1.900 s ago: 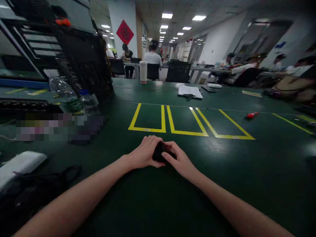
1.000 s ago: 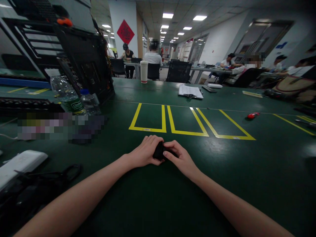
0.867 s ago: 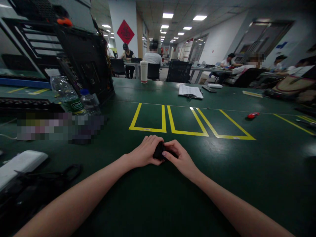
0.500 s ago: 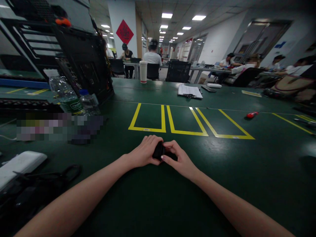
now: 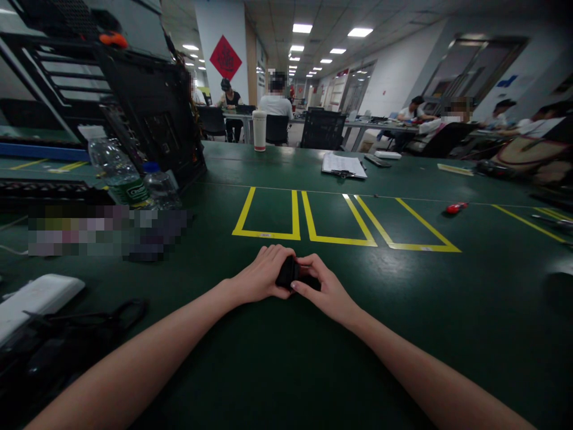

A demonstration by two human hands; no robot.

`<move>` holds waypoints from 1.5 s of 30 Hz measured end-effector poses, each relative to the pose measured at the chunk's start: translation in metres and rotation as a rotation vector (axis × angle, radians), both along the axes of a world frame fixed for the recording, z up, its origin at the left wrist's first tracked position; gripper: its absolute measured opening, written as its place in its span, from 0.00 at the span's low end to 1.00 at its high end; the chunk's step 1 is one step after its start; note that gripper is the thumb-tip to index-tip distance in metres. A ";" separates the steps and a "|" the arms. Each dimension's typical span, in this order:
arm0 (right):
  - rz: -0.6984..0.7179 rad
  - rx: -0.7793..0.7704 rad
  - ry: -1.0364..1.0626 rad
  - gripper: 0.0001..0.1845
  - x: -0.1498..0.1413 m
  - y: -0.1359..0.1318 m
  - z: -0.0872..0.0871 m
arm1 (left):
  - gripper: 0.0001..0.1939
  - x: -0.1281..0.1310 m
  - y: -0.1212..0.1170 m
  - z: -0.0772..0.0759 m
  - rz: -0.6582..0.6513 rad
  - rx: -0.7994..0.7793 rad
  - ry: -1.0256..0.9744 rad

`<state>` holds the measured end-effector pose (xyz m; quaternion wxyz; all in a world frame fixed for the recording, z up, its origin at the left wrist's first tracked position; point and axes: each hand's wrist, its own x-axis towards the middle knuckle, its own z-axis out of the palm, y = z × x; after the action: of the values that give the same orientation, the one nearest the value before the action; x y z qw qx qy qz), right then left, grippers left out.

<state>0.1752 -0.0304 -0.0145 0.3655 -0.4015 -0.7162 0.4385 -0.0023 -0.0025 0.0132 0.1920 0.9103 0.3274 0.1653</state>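
A small black box-shaped object [image 5: 286, 273] is between my hands, low over the green table [image 5: 286, 364]; its exact kind cannot be made out. My left hand [image 5: 264, 272] is closed round its left side, with the thumb below and the fingers over the top. From the right, my right hand [image 5: 326, 285] pinches it between thumb and fingertips. Just beyond my hands, yellow tape [image 5: 268, 235] outlines three areas on the tabletop.
To the left stand plastic bottles [image 5: 117, 170], a black metal frame [image 5: 156, 125] and a white power strip [image 5: 42, 304] beside dark cables. Farther back are a clipboard with paper [image 5: 344, 165] and a paper cup [image 5: 259, 130]. A red tool [image 5: 456, 208] lies right. Several people sit behind.
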 end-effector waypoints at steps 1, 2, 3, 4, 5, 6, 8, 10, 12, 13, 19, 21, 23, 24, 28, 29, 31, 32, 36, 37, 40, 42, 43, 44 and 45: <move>-0.004 0.020 0.002 0.15 0.000 0.000 -0.001 | 0.24 0.000 0.001 -0.002 0.003 0.007 -0.002; -0.015 0.039 0.004 0.14 0.000 0.001 -0.002 | 0.25 0.001 0.001 -0.004 0.007 0.015 -0.005; -0.029 0.053 0.010 0.14 0.000 0.001 -0.003 | 0.25 0.001 0.002 -0.007 0.014 0.026 -0.010; -0.042 0.063 0.021 0.13 0.000 0.002 -0.003 | 0.25 0.002 0.003 -0.009 0.023 0.038 -0.015; -0.054 0.067 0.032 0.11 0.000 0.002 -0.003 | 0.25 0.003 0.004 -0.011 0.031 0.048 -0.019; -0.062 0.066 0.039 0.11 0.000 0.002 -0.003 | 0.25 0.003 0.004 -0.013 0.034 0.055 -0.021; -0.070 0.046 0.040 0.11 -0.001 0.002 -0.002 | 0.25 0.003 0.005 -0.013 0.029 0.055 -0.019; -0.077 0.018 0.020 0.14 -0.002 0.002 -0.001 | 0.25 0.003 0.004 -0.011 0.019 0.046 -0.016; -0.073 0.004 -0.013 0.15 -0.002 0.001 0.001 | 0.24 0.002 0.003 -0.006 0.009 0.033 -0.012; -0.065 0.005 -0.028 0.14 -0.002 0.000 0.002 | 0.24 0.001 0.002 -0.004 0.004 0.025 -0.011; -0.024 0.049 -0.023 0.12 -0.001 -0.001 0.001 | 0.24 0.001 0.001 -0.003 0.006 0.019 -0.002; -0.036 0.059 0.000 0.11 -0.001 0.000 0.000 | 0.25 0.002 0.003 -0.007 0.017 0.030 -0.009; -0.051 0.059 0.013 0.10 -0.002 0.000 0.000 | 0.25 0.003 0.004 -0.011 0.021 0.032 -0.015; -0.060 0.053 0.012 0.10 -0.002 0.000 0.000 | 0.25 0.003 0.004 -0.012 0.021 0.030 -0.017; -0.088 -0.005 -0.030 0.15 -0.003 -0.001 0.003 | 0.24 0.002 0.003 -0.007 0.013 0.017 -0.021; -0.088 -0.015 -0.045 0.15 -0.003 -0.001 0.003 | 0.24 0.001 0.002 -0.005 0.005 0.014 -0.018; -0.071 -0.014 -0.060 0.14 -0.002 -0.001 0.003 | 0.24 0.001 0.001 -0.001 -0.006 0.012 -0.009; -0.058 -0.004 -0.056 0.14 -0.002 -0.001 0.003 | 0.23 0.001 0.000 0.000 -0.010 0.012 -0.006; -0.036 0.064 -0.015 0.13 -0.001 0.000 -0.001 | 0.24 0.002 0.001 -0.004 0.005 0.026 -0.008; -0.044 0.080 -0.009 0.12 -0.001 0.001 -0.002 | 0.24 0.002 0.002 -0.007 0.015 0.034 -0.011; -0.072 0.101 0.006 0.09 -0.002 0.001 -0.002 | 0.24 0.003 0.004 -0.011 0.028 0.043 -0.014; -0.080 0.074 0.007 0.10 -0.002 0.000 -0.001 | 0.24 0.002 0.004 -0.011 0.014 0.032 -0.017; -0.085 0.053 0.003 0.12 -0.002 0.000 0.000 | 0.24 0.002 0.004 -0.011 0.006 0.026 -0.020; -0.088 0.033 -0.007 0.13 -0.002 -0.001 0.000 | 0.24 0.002 0.004 -0.011 0.001 0.021 -0.022; -0.089 0.018 -0.020 0.15 -0.002 -0.001 0.001 | 0.24 0.002 0.004 -0.011 -0.001 0.019 -0.027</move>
<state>0.1732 -0.0315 -0.0134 0.3810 -0.4342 -0.7050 0.4113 -0.0005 0.0015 0.0026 0.1879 0.9099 0.3228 0.1806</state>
